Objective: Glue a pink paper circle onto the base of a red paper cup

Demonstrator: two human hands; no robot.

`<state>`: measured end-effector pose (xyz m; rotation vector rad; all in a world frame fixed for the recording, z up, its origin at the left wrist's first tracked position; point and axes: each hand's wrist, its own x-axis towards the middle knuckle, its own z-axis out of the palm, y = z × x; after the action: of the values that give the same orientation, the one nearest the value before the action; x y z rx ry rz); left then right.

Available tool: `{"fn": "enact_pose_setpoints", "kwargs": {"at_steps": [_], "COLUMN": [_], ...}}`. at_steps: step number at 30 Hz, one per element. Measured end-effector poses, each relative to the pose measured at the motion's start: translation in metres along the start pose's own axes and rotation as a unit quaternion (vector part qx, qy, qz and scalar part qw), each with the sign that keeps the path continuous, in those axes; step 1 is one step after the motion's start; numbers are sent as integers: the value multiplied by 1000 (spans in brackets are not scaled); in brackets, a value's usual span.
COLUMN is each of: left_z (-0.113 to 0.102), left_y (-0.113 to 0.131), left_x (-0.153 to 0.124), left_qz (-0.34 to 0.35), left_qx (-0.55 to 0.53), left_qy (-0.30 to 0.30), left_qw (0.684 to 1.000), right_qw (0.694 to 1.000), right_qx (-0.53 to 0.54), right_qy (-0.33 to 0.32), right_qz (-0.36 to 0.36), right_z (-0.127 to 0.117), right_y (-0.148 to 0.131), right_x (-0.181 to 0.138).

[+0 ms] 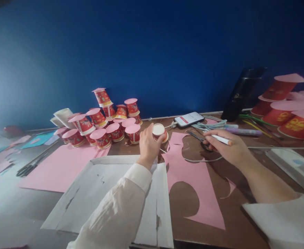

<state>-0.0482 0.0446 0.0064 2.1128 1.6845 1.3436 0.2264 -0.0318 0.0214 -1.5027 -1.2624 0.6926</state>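
Observation:
My left hand (149, 147) is closed around a red paper cup (159, 130), which stands upside down with its pale base upward. In my right hand (232, 150) is a white marker (220, 139) with an orange end. Scissors (195, 135) with dark handles lie just beyond those fingertips; whether the fingers touch them I cannot tell. Between my hands lies a pink paper sheet (179, 162) with rounded cut-outs. Left of the held cup, several upturned red cups (101, 138) are stacked, with pink paper discs on their bases.
A white box lid (100, 180) lies under my left forearm, beside more pink paper (61, 169). Behind are a phone (189, 119), coiled cables (212, 123) and a leaning black bottle (241, 93). Larger red cups (295, 126) stand at right.

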Motion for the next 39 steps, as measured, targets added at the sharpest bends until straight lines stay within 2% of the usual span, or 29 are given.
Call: {"fn": "enact_pose_setpoints", "kwargs": {"at_steps": [3, 6, 7, 8, 10, 13, 14, 16, 20, 24, 29, 31, 33, 36, 37, 39], "left_z": [-2, -18, -23, -29, -35, -33, -30, -24, -13, -12, -35, -49, -62, -79, -85, -101], "left_y": [7, 22, 29, 35, 46, 55, 55, 53, 45, 40, 53, 63, 71, 74, 72, 66], "left_x": [-3, -9, -12, -15, -22, -29, -29, -29, -25, -23, -15, -11, -10, -11, -13, -18], "left_qz": [18, 36, 51, 73, 112, 108, 97, 81, 43, 22, 79, 108, 65, -88, -119, -124], "left_qx": [13, 36, 40, 40, 31, 59, 73, 81, 67, 52, -40, -96, -144, -231, -271, -333], "left_qy": [-24, -12, -32, -71, -202, -371, -401, -424, -415, -348, -219, -207, -234, -270, -260, -227], "left_qw": [999, 999, 997, 994, 973, 920, 908, 898, 906, 936, 972, 967, 959, 931, 919, 907], "right_qw": [1000, 1000, 1000, 1000, 999, 998, 998, 998, 997, 997, 996, 996, 997, 998, 998, 998], "right_qx": [-15, -20, -20, -22, -33, -50, -53, -58, -73, -76, -76, -72, -62, -52, -49, -47], "right_qy": [1, -1, -5, -8, -11, -10, -12, -14, -9, -8, 3, -1, -6, 0, 6, 15], "right_qz": [-6, -2, -4, -6, -13, -20, -22, -27, -34, -28, -42, -44, -41, -39, -34, -25], "right_z": [-1, -1, -1, -1, -1, -1, -2, -2, -2, -1, -2, -2, -1, 0, 0, 0], "right_y": [3, 6, 6, 7, 7, 7, 7, 8, 13, 15, 8, 5, 3, 4, 6, 9], "right_x": [2, 3, 4, 4, 4, 3, 3, 4, 6, 7, 4, 2, 2, 3, 3, 5]}}
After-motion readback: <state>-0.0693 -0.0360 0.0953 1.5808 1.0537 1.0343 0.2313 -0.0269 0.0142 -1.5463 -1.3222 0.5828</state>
